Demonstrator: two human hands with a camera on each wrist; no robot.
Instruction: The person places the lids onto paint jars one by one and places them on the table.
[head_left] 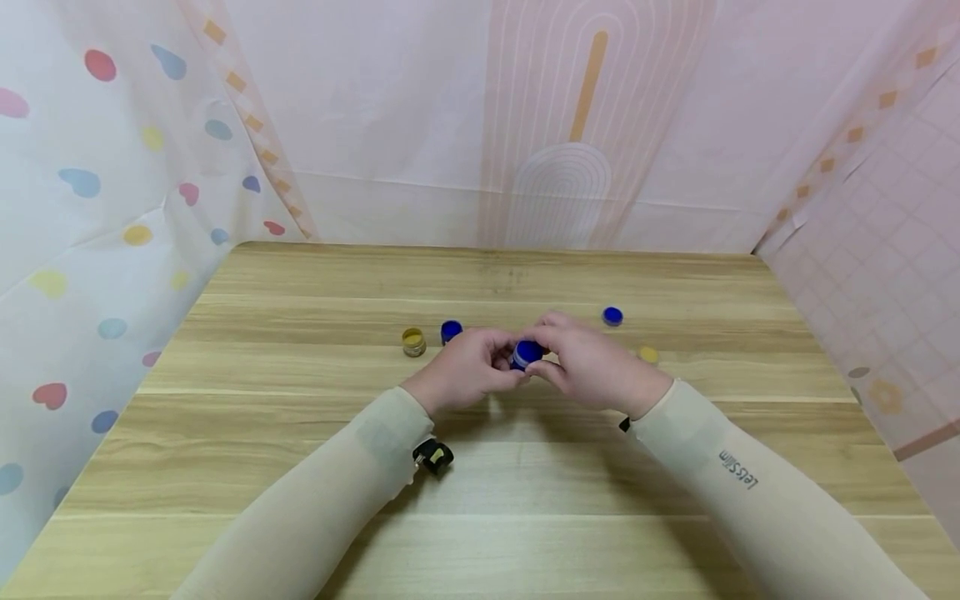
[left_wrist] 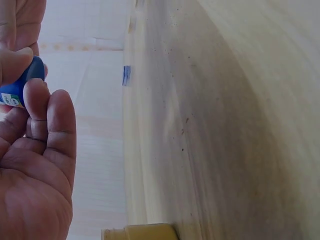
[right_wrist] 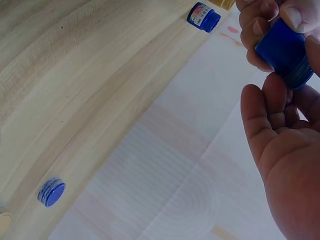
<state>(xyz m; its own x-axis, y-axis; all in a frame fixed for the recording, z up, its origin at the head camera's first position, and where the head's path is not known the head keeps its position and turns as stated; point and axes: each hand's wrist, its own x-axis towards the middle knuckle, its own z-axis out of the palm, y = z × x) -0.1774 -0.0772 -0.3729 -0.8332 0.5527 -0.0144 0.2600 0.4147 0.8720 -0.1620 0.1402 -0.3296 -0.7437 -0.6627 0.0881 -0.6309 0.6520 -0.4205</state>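
Between my two hands, above the middle of the table, is a small blue jar [head_left: 528,353] that looks like a paint pot. My left hand [head_left: 467,368] grips its body. The fingers and thumb of my right hand [head_left: 600,363] pinch its lid end. A pale printed label shows on the jar [left_wrist: 11,95] in the left wrist view. In the right wrist view the jar [right_wrist: 284,47] is tilted, its lid end near the right fingertips. Fingers partly hide it in every view.
On the wooden table [head_left: 495,533], an open blue jar [head_left: 451,331] and an open yellow jar [head_left: 413,342] stand left of my hands. A loose blue lid [head_left: 612,316] and a yellow lid [head_left: 648,355] lie to the right. Printed cloth [head_left: 390,108] hangs behind.
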